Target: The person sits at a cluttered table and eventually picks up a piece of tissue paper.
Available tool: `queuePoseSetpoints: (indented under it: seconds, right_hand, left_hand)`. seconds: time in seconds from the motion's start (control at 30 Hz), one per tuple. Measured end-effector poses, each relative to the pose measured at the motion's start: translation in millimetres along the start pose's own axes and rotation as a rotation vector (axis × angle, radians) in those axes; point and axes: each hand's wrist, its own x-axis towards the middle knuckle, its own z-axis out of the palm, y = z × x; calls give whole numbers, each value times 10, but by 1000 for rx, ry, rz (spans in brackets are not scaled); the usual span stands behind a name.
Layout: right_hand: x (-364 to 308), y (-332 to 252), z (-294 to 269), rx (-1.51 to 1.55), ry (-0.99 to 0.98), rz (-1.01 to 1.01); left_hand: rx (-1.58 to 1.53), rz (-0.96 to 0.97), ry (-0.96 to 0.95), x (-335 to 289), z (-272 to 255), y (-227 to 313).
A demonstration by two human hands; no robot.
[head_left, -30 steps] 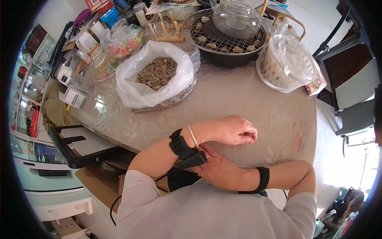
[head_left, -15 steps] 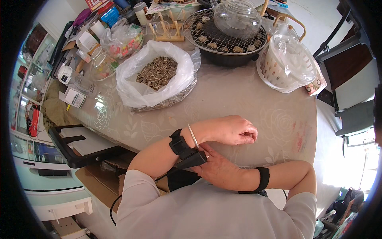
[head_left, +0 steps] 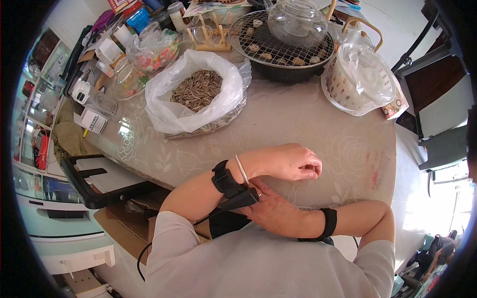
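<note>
My left forearm lies across in front of me, and my left hand (head_left: 296, 162) is loosely closed, with its fingers curled under and nothing seen in them. On that wrist are a silver bangle (head_left: 241, 170) and a black strap (head_left: 224, 180). Beneath the strap sits a black wedge-shaped device (head_left: 240, 199) with a cable. My right hand (head_left: 272, 209) is closed about the end of this device, right under the left wrist; some of its fingertips are hidden. Farther off, a white plastic bag (head_left: 164, 107) stands open with sunflower seeds (head_left: 198, 89) inside.
At the back is a round grill (head_left: 280, 62) bearing a glass teapot (head_left: 297, 25). A white basket (head_left: 343, 82) stands at the right. Jars, a bag of sweets (head_left: 155, 52) and small boxes crowd the left of the table (head_left: 278, 121). A black-framed chair (head_left: 89, 198) is at lower left.
</note>
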Motion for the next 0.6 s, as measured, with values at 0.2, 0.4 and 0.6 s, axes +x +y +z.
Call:
queuePoseSetpoints:
  seconds: [0.2,0.4,0.6]
  right_hand:
    - [-7,2,-15,7,0,-2]
    - [-8,-1,-12,3,25,3]
    - [-8,-2,-1,9,1,4]
  left_hand:
    - [-31,-37,0,-5,-30,79]
    - [-50,-49,54,-6,-6,54]
    - [-10,-9,5,3,-6,25]
